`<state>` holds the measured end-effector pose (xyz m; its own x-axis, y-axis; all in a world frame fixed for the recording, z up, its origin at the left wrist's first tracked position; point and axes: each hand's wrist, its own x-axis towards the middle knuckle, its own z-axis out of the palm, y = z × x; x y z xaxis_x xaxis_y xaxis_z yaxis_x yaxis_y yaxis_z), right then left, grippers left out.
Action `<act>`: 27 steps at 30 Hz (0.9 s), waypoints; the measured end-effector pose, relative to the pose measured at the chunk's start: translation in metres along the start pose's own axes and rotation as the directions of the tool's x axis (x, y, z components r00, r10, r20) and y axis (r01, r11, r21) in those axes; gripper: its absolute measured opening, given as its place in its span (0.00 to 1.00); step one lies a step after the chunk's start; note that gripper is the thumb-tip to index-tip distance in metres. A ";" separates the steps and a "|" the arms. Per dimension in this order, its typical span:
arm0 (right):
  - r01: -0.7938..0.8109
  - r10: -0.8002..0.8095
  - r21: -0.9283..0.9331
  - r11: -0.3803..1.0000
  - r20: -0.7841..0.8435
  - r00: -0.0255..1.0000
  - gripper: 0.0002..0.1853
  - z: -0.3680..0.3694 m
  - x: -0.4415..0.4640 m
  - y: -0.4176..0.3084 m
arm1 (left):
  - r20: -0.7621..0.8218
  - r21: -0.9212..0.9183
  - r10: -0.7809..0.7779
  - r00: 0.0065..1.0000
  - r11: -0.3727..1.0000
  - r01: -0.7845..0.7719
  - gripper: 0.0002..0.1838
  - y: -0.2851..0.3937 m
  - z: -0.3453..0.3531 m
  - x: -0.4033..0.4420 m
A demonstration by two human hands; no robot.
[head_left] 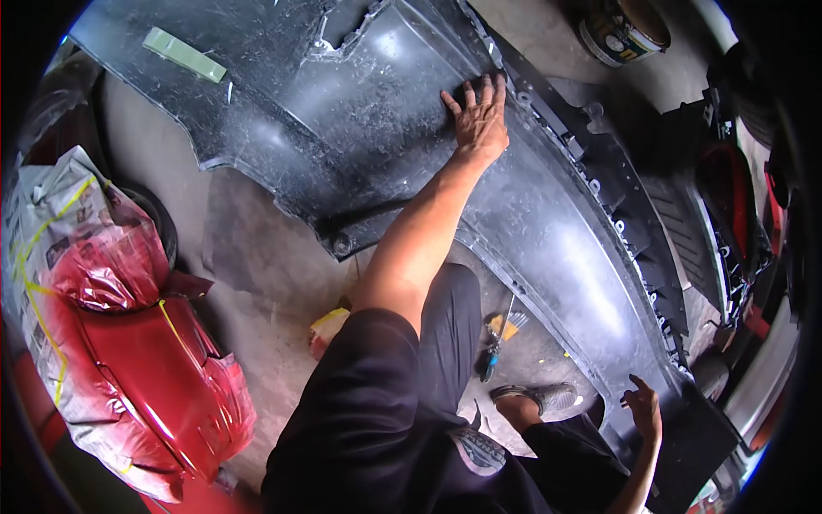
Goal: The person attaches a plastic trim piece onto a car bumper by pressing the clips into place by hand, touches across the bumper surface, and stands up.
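Note:
A large, dark grey car bumper cover (pixel 548 248) with a scuffed, dull surface stretches from the upper left to the lower right. Flat on it near its upper edge lies my left hand (pixel 481 128), fingers spread, with nothing held. Beside the bumper's lower right end is my right hand (pixel 642 409), its fingers apart and slightly bent; I cannot tell whether it touches the surface. A long pale green block (pixel 184 55) rests on the bumper's upper left part, away from both hands.
At left stands a glossy red painted panel (pixel 163 368) wrapped in masking newspaper (pixel 51 223). On the floor lie a blue-handled tool (pixel 490 364) and a yellow object (pixel 507 325). A can (pixel 625 30) stands at upper right. More black car parts (pixel 685 223) crowd the right side.

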<state>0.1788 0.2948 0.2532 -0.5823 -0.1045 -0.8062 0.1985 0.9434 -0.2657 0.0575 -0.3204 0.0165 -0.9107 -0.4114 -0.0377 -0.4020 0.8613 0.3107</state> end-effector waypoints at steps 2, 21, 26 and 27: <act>0.013 -0.014 -0.011 1.000 -0.012 1.000 0.30 0.002 0.002 0.006 | 0.022 0.006 0.007 1.000 1.000 -0.008 0.55 -0.001 -0.003 0.001; -0.006 0.001 -0.076 0.997 -0.061 0.998 0.30 0.003 -0.016 -0.016 | 0.094 0.072 0.009 0.996 0.997 -0.016 0.54 0.000 -0.010 0.000; 0.047 -0.058 -0.102 0.994 -0.099 0.993 0.28 0.000 -0.027 -0.020 | 0.222 0.114 -0.003 0.975 0.993 -0.023 0.51 0.000 -0.012 -0.002; 0.060 -0.073 -0.116 0.991 -0.106 0.992 0.28 -0.001 -0.031 -0.027 | 0.251 0.125 0.004 0.968 0.991 -0.036 0.50 0.001 -0.010 -0.005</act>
<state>0.1905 0.2726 0.2856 -0.6757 -0.1389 -0.7240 0.0700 0.9656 -0.2505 0.0625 -0.3203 0.0270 -0.9070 -0.3205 -0.2733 -0.3775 0.9063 0.1902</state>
